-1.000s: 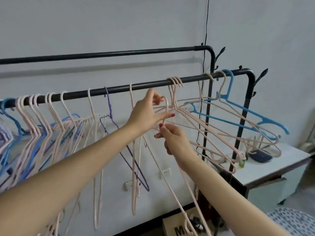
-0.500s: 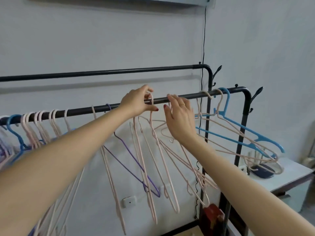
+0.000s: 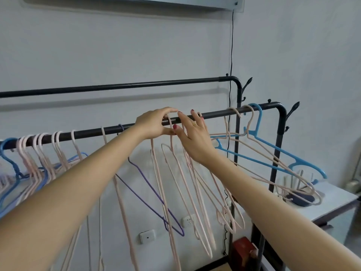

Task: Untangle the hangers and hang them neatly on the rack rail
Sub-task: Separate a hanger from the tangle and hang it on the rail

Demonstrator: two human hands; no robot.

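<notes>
A black rack rail [image 3: 89, 132] runs across the view, with a second rail [image 3: 136, 86] behind it. My left hand [image 3: 154, 124] grips the hook of a pink hanger [image 3: 175, 159] at the rail's middle. My right hand [image 3: 193, 132] rests with spread fingers on the hooks of neighbouring pink hangers [image 3: 197, 184]. A purple hanger [image 3: 148, 188] hangs to the left of them. A row of pink and blue hangers [image 3: 39, 153] crowds the left end. At the right end a blue hanger [image 3: 273, 149] is tangled with two pink ones [image 3: 259, 153].
A white table [image 3: 332, 200] with a dark object stands at the right, under the tangled hangers. The rack's upright post [image 3: 277, 153] has side hooks. Wall sockets sit low on the wall, and a black cable runs down it. A red box lies on the floor by the rack.
Both hands rose from below the rail to the rail itself. The pink hanger that they held below now hangs by its hook on the rail. The view has tilted upward.
</notes>
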